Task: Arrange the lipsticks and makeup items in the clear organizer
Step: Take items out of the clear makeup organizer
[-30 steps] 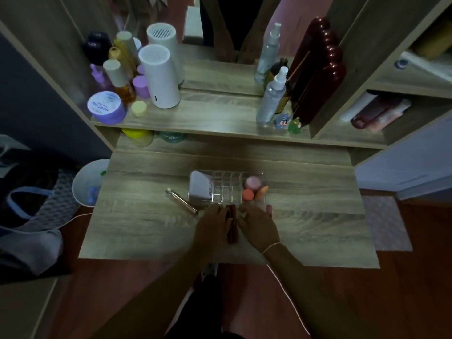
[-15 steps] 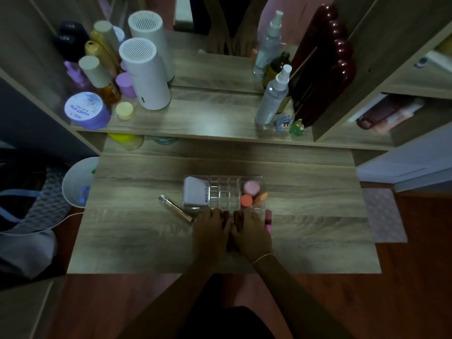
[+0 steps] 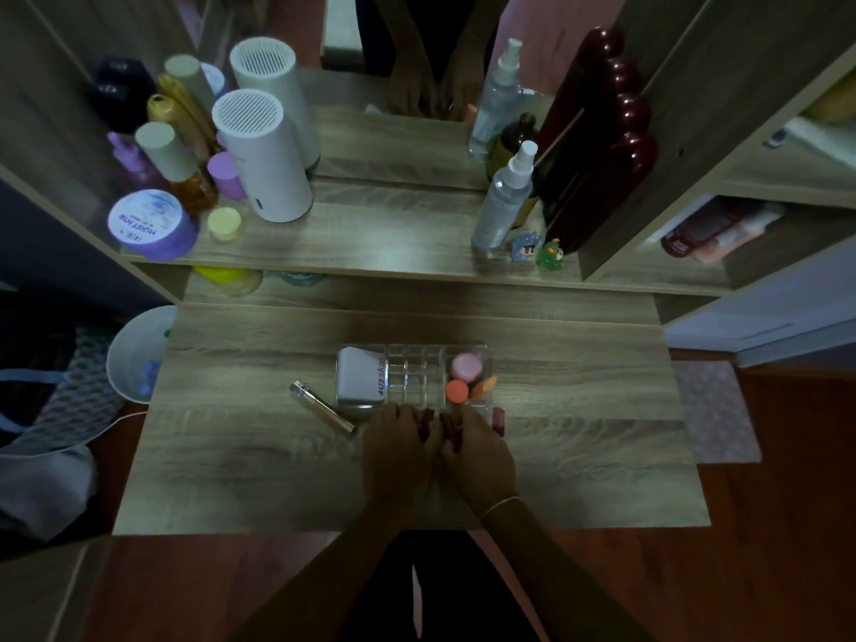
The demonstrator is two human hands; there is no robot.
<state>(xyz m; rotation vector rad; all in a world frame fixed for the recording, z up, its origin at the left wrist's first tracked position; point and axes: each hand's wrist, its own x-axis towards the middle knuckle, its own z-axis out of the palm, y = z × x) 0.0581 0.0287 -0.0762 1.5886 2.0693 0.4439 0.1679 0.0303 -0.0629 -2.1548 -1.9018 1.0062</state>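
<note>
The clear organizer [image 3: 417, 359] stands mid-table. Its left bay holds a lilac box [image 3: 361, 375]; its right bay holds a pink-capped jar [image 3: 464, 366], an orange-capped one [image 3: 457, 390] and an orange sponge [image 3: 487, 384]. My left hand [image 3: 398, 451] and my right hand [image 3: 477, 456] rest side by side just in front of it, each curled on a dark red lipstick: one [image 3: 425, 421] on the left, one [image 3: 451, 426] on the right. A pink lipstick [image 3: 498, 419] lies beside my right hand. A metallic tube [image 3: 322, 406] lies left of the organizer.
The raised shelf behind carries a white cylinder [image 3: 261, 155], a purple tub [image 3: 150, 224], bottles, a spray bottle [image 3: 505, 196], two small figurines [image 3: 537, 250] and a dark red mirror frame [image 3: 597, 132]. A white bin [image 3: 134, 354] stands left of the table.
Both hands moved forward from the table's near part up to the organizer's front edge, carrying the dark red lipsticks. The camera has shifted closer and slightly down.
</note>
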